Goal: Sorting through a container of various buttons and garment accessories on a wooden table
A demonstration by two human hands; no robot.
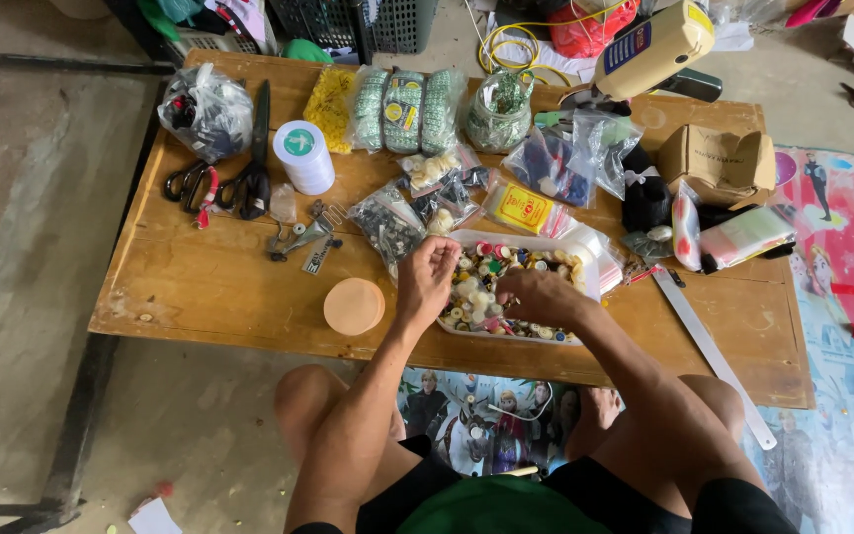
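A shallow white tray [585, 259] full of mixed coloured buttons [481, 282] sits on a low wooden table [219, 287] in front of me. My left hand [427, 277] hovers at the tray's left edge, fingers curled and pinched together, apparently on a small button. My right hand [538, 295] rests palm-down in the tray, fingers buried among the buttons. A round tan lid [354, 306] lies just left of my left hand.
Black scissors [249, 178], a white thread spool [303, 156], metal clips [300, 240], several bags of buttons and trims [407, 109], a cardboard box [719, 160], a hot glue gun [649, 44] and a metal ruler [714, 351] crowd the table. My bent knees are under its front edge.
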